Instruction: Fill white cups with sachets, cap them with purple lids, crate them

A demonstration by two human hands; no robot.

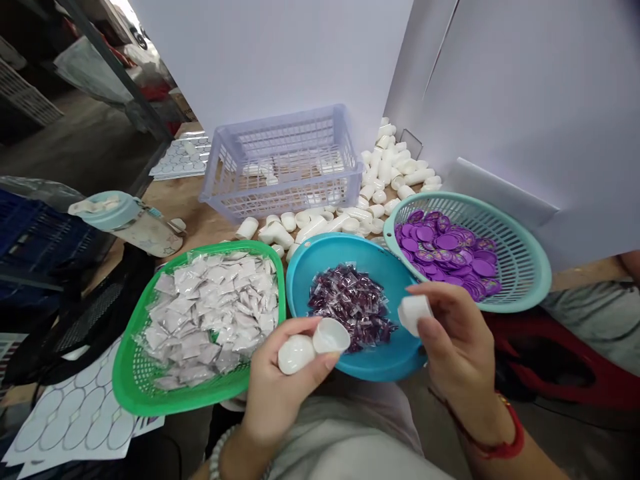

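My left hand (285, 380) is closed around two white plastic pieces, a rounded cap (296, 354) and an open-ended cup (331, 335) whose hollow faces up. Between the thumb and fingers of my right hand (457, 340) is another white plastic cap (415, 315). Both hands are over the near side of a blue bowl (300, 267) that holds small dark purple clear-wrapped packets (353, 300). Left of it, a green basket (125, 393) holds many white sachets (220, 300). Purple discs (445, 250) fill part of a teal basket (530, 273) at the right.
White capsule-shaped pieces (385, 167) lie heaped behind the bowls. A lilac plastic crate (280, 193) stands behind them, against white panels (280, 60). A tumbler (137, 223) leans at the left. Printed sheets (80, 413) lie beside the green basket.
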